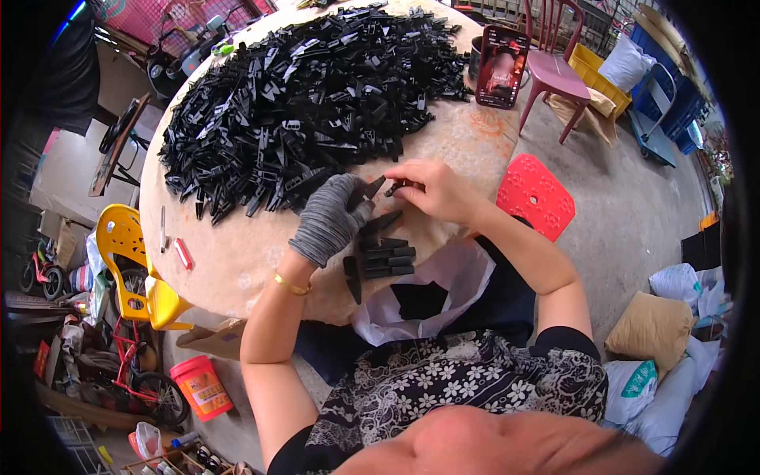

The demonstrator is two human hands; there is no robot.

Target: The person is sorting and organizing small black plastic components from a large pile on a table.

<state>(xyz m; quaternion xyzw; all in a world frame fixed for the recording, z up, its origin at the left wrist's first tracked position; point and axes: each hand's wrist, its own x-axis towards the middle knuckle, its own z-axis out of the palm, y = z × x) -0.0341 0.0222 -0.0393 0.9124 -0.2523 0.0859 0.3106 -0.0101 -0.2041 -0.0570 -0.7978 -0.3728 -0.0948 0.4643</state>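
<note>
My left hand (328,218), in a grey knit glove, grips a black plastic piece (374,188) whose tip points toward my right hand. The bare right hand (437,191) pinches a small dark part (393,188) close to that tip; whether the two touch, I cannot tell. Just below my hands, a short stack of similar black pieces (388,258) lies near the table's front edge, with one longer piece (353,279) beside it. A large heap of black plastic pieces (317,103) covers the far part of the round table (237,265).
A phone (502,67) stands upright at the table's right rim. An open white plastic bag (467,291) sits at my lap under the front edge. A red stool (535,198) is to the right, a yellow chair (123,245) to the left. A red-handled knife-like tool (184,254) lies on the tabletop.
</note>
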